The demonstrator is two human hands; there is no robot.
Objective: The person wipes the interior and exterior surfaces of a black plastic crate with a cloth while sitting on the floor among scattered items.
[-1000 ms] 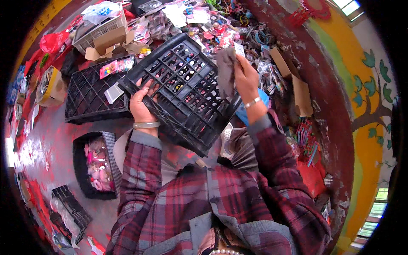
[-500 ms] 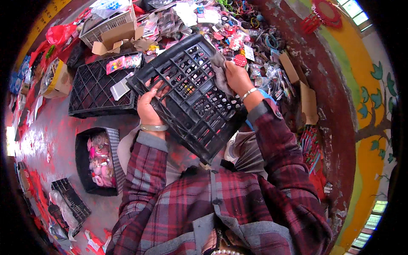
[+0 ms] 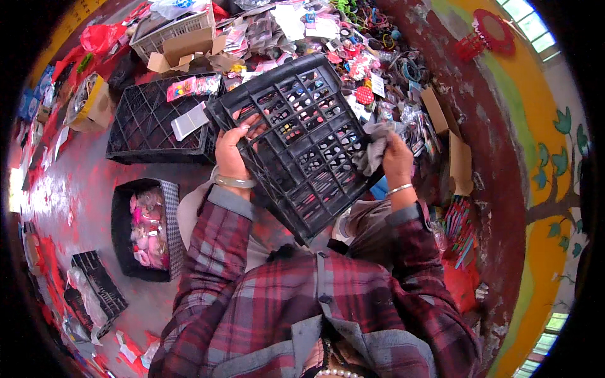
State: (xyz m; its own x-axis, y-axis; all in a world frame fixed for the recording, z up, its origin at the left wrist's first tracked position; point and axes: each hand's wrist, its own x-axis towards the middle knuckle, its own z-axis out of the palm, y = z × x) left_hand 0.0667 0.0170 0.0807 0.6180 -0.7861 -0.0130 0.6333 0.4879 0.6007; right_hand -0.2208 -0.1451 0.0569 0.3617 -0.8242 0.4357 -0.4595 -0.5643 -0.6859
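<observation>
A black plastic crate (image 3: 302, 142) with a lattice of square openings is held up in front of me, tilted. My left hand (image 3: 234, 151) grips its left side, with fingers reaching through the openings. At the crate's right edge my right hand (image 3: 397, 165) is closed on a crumpled grey cloth (image 3: 373, 150). The cloth lies against the crate's rim or just beside it; I cannot tell whether it presses there.
Another black crate (image 3: 142, 123) on the left carries a pink packet (image 3: 183, 88) and a white packet (image 3: 188, 121). A fabric box (image 3: 169, 233) of pink items stands below it. Small accessories (image 3: 362, 66) are heaped ahead. Opened cardboard boxes (image 3: 461, 164) line the right wall.
My right hand has moved with the cloth from the crate's upper right down along its right side. The crate has turned slightly, with my left hand still holding it.
</observation>
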